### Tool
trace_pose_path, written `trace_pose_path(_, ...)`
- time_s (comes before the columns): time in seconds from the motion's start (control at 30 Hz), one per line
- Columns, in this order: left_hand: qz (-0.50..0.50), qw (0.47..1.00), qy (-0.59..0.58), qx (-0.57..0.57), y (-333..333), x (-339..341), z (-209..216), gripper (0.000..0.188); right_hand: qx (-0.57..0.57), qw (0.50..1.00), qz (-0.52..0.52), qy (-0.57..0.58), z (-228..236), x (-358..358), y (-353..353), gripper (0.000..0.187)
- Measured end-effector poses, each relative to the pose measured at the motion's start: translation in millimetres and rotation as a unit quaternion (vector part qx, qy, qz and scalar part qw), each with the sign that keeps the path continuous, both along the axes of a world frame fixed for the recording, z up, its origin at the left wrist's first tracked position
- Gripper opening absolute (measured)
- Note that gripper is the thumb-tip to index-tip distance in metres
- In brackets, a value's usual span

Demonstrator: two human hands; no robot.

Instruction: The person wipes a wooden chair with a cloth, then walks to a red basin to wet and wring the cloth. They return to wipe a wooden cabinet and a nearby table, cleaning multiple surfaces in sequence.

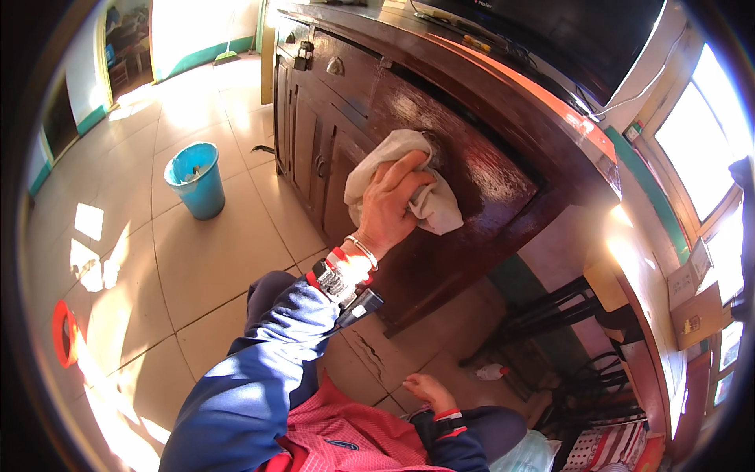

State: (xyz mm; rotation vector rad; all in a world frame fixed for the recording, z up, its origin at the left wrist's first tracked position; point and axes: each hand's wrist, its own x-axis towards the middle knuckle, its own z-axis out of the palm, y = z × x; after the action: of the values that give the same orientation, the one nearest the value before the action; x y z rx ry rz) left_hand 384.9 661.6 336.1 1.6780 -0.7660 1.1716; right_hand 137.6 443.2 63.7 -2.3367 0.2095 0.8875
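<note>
My left hand (391, 206) is closed over a crumpled off-white cloth (440, 211) and presses it against the front of a dark brown wooden cabinet (503, 161). The cloth covers part of a glossy drawer front close to its handle. A bracelet and a dark wrist device sit on my left wrist. Lower down, near my right knee, my right hand (429, 391) is held with its fingers loosely bent and nothing visible in it.
A blue bucket (206, 193) stands on the tiled floor to the left. Further left is a red round object (65, 333). A television (566, 39) rests on the cabinet. At right are a table (641, 315) with cardboard boxes (696, 318) and a black stool (527, 322).
</note>
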Motion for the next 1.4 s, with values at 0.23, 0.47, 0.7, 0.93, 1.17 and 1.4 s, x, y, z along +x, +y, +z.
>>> trace_pose_path(0.23, -0.048, 0.998, 0.033, 0.040, 8, -7, -13, 0.038, -0.044, 0.997, 0.058, -0.038, -7, 2, 0, 0.043)
trace_pose_path(0.47, -0.012, 0.997, -0.018, -0.079, 6, -8, -9, 0.037, -0.020, 0.999, 0.007, -0.026, -6, -2, -4, 0.043)
trace_pose_path(0.7, 0.020, 0.998, -0.009, -0.055, -6, 5, 3, 0.043, -0.016, 0.997, 0.039, -0.063, -11, -7, -5, 0.042)
trace_pose_path(0.93, -0.009, 0.999, 0.016, 0.026, -14, -12, -6, 0.046, -0.021, 0.999, 0.037, -0.027, -6, -2, -1, 0.039)
trace_pose_path(1.17, -0.040, 0.999, 0.022, -0.025, -18, -17, -21, 0.041, -0.032, 0.997, 0.045, -0.055, 2, -2, 1, 0.039)
trace_pose_path(1.4, 0.000, 0.998, 0.024, -0.066, -10, -8, 3, 0.040, -0.024, 1.000, 0.018, -0.003, 6, -4, 0, 0.041)
